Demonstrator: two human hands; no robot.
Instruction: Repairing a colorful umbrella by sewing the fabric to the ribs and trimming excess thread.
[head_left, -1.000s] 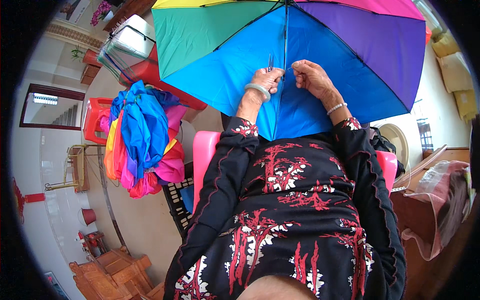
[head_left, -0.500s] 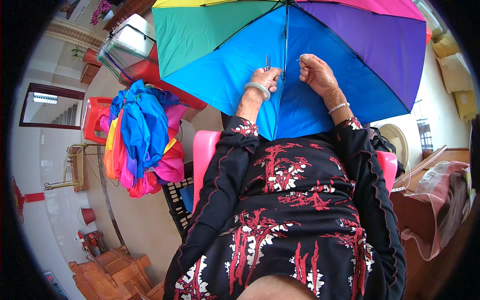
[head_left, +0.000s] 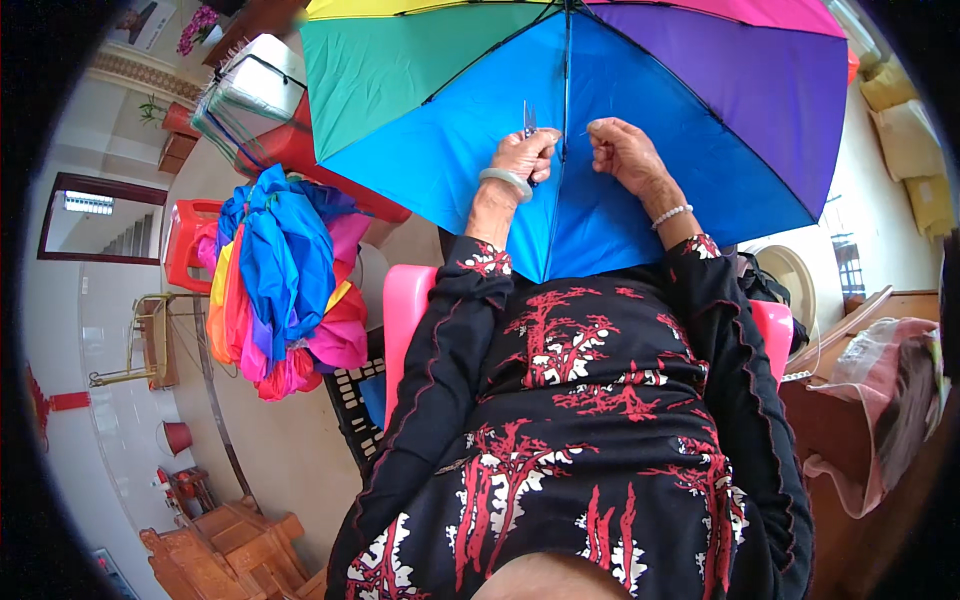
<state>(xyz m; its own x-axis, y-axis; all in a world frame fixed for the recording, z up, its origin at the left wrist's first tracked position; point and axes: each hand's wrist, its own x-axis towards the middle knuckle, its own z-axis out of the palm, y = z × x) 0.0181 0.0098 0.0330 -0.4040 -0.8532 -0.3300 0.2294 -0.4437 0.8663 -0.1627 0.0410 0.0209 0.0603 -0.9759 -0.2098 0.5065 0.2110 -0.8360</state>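
An opened umbrella (head_left: 420, 165) in rainbow colours spreads in front of me, its blue panel nearest my lap and a thin dark rib (head_left: 566, 90) running down it. My left hand (head_left: 522, 160) is closed around a pair of small scissors (head_left: 529, 115), blades pointing up and away, just left of that rib. On the other side of the rib, my right hand (head_left: 627, 158) pinches a thin needle (head_left: 584, 130) between thumb and forefinger. Any thread on it is too fine to make out. Both hands are over the blue cloth.
To the left, a heap of colourful umbrella cloth (head_left: 285, 270) hangs over a red plastic stool (head_left: 185, 240), with a black crate (head_left: 355, 400) below. My pink chair's armrests (head_left: 405, 310) flank me. Carved wooden furniture (head_left: 225, 550) stands at lower left.
My left hand has shifted slightly left and down with the scissors. My right hand has moved a little left and downward, still pinching the needle. The umbrella has slid slightly left.
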